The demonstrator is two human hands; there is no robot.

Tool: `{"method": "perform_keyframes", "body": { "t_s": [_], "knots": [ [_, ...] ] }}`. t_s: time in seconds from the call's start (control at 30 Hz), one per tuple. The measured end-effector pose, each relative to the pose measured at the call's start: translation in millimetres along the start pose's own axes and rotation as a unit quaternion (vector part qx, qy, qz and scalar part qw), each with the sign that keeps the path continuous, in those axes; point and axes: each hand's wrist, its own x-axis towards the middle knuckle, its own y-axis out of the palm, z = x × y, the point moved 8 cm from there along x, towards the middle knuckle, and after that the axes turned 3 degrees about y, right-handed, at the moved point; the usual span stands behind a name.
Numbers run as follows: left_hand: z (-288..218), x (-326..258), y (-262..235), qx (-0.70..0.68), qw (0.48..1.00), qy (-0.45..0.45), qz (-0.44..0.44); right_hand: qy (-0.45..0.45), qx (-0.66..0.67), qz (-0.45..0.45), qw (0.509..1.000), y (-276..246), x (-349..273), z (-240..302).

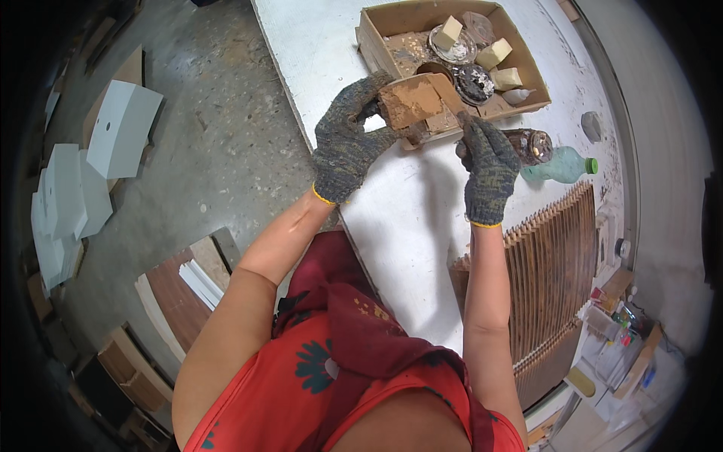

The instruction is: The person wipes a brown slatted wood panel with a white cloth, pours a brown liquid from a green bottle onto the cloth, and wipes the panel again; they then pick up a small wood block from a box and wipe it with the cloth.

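My left hand [348, 142], in a grey knit glove, grips the left end of a small wooden piece [416, 105] smeared with brown filler. My right hand [488, 167], gloved the same way, holds the piece's right lower edge with its fingertips. The piece is lifted just above the white worktable [410, 226], in front of a shallow cardboard box [376, 47]. Both forearms come up from the lower edge over a red flowered garment.
The box holds round lids with grey paste [474, 81] and pale blocks [494, 54]. A brown jar [532, 145] and a green bottle [561, 167] lie to the right. A ribbed wooden slat panel [550, 279] lies at right. White panels [120, 128] and wood offcuts lie on the concrete floor at left.
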Motion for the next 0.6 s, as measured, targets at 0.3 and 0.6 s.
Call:
{"method": "perform_keyframes", "body": {
  "t_s": [0.3, 0.6],
  "knots": [
    [-2, -1, 4, 0.004, 1.000, 0.014, 0.013, -0.300, -0.338, 0.016, 0.892, 23, -13, 31],
    [7, -1, 8, -0.072, 0.996, -0.046, 0.039, -0.261, -0.306, 0.092, 0.911, 19, -13, 19]
  ]
}}
